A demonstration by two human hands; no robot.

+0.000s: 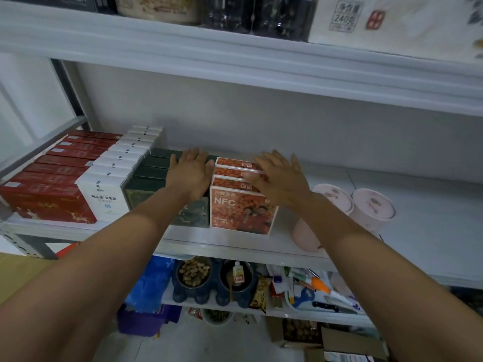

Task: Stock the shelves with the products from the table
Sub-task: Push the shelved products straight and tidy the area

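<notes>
On the white middle shelf (230, 244) stand rows of boxes: red boxes (49, 178) at the left, white boxes (117, 168), dark green boxes (149, 168), and orange boxes marked NFC (232, 202). My left hand (190, 173) lies flat with straight fingers on the dark green row, beside the orange row. My right hand (279, 176) lies flat with spread fingers on top of the orange boxes, toward their right side. Neither hand grips anything.
Two pink round tubs (371, 207) stand right of the orange boxes, with bare shelf beyond them. The upper shelf (235, 56) carries jars and packets. A lower shelf holds bowls of nuts (193, 273), tools and clutter. Cardboard boxes (339, 340) lie on the floor.
</notes>
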